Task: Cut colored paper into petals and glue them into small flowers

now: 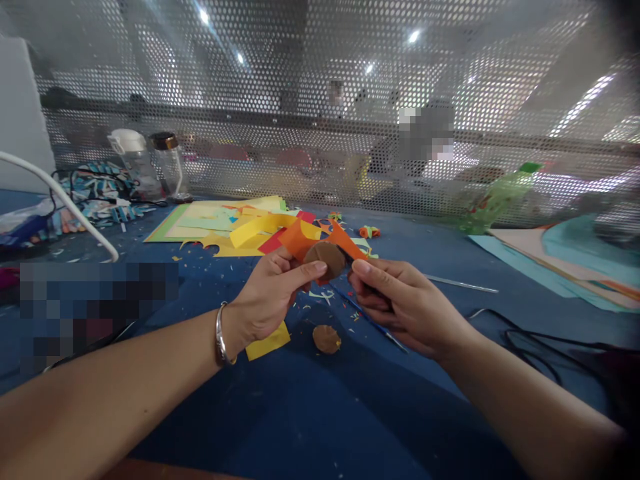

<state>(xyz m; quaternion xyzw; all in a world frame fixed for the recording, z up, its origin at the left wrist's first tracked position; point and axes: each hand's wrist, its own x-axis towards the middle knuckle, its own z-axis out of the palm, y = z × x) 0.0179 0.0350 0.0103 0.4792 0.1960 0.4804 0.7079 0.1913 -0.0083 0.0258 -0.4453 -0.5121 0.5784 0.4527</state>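
Between finger and thumb, my left hand (275, 290) pinches a round brown disc (325, 261) against a sheet of orange paper (299, 240) with a curved cut-out edge. My right hand (400, 297) is closed at the right end of the orange paper, its thumb on top and its fingers curled below. Something thin and dark shows between the disc and my right thumb; I cannot make out what it is. A second brown disc (327, 339) lies on the blue table below my hands. A piece of yellow paper (269, 342) lies beside my left wrist.
Coloured paper sheets (175, 225) and scraps lie behind my hands. A blue pen-like stick (383, 329) and a clear rod (463, 284) lie nearby. Two bottles (170, 167) stand back left, a green bottle (503, 197) back right. Black cables (525, 340) lie right. A perforated screen (300, 80) stands behind.
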